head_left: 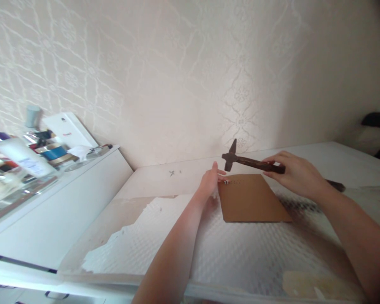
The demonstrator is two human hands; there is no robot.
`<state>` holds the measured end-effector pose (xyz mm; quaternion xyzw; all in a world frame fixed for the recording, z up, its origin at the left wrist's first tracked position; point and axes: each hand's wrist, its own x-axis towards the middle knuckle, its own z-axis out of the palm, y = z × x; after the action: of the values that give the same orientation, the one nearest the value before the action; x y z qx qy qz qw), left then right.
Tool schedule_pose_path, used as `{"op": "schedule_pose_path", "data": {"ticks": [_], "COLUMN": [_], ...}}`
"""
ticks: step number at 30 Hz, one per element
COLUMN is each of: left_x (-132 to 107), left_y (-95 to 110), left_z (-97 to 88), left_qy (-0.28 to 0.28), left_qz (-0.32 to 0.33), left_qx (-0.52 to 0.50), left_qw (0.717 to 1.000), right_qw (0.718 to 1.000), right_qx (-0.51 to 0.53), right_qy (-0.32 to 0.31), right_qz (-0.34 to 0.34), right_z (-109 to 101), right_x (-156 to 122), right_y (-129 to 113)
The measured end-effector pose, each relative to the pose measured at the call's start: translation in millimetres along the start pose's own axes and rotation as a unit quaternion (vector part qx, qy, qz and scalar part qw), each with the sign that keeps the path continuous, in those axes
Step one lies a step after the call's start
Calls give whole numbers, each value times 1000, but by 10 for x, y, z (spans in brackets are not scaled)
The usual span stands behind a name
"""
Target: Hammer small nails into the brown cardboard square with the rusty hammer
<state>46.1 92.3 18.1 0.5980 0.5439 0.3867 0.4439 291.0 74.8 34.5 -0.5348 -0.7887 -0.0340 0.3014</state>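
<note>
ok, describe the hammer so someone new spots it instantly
Start at the patterned wall and drop to the white table, where a flat brown board lies. The hammer is held up by the board's far edge, handle in the right hand. Unlike the dark rod-like thing lying beyond the right wrist, it shows a head with one tapered end.

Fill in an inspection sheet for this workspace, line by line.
Surface: white tabletop, partly under a ragged, textured white covering.
Things in use: hammer, raised; brown board, small marks and metal bits near its far edge.
Clutter: small metal pieces on the tabletop; white box and white tube on the cabinet; dark handle-like piece to the right.
Hands: right hand grips the hammer's handle; left hand at the board's far-left corner, its hold unclear.
Cables: nothing seen.
Surroundings: patterned wallpaper; black object at the right edge, unidentified.
</note>
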Motion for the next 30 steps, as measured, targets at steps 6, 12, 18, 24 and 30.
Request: {"op": "schedule_pose_path", "data": {"ticks": [6,12,18,24,30], "left_x": [1,56,66,18,11], "left_y": [12,-59,-71,-30,-43], "left_z": [3,6,7,13,-8], "left_qy": [2,12,34,70,108], "left_qz": [-4,0,7,21,46], "left_qx": [7,25,53,70,89], "left_qw": [1000,1000,998,995,989], "right_qw": [985,948,940,942,940], "right_qx": [-42,-77,-109,-105,-107], "right_qy": [-12,-25,-29,-61,-71], "right_qz": [165,308,321,313,316], "right_z": [12,112,166,198,184], "right_x": [11,27,-9,-20,-33], "right_y": [16,174,238,266,266]}}
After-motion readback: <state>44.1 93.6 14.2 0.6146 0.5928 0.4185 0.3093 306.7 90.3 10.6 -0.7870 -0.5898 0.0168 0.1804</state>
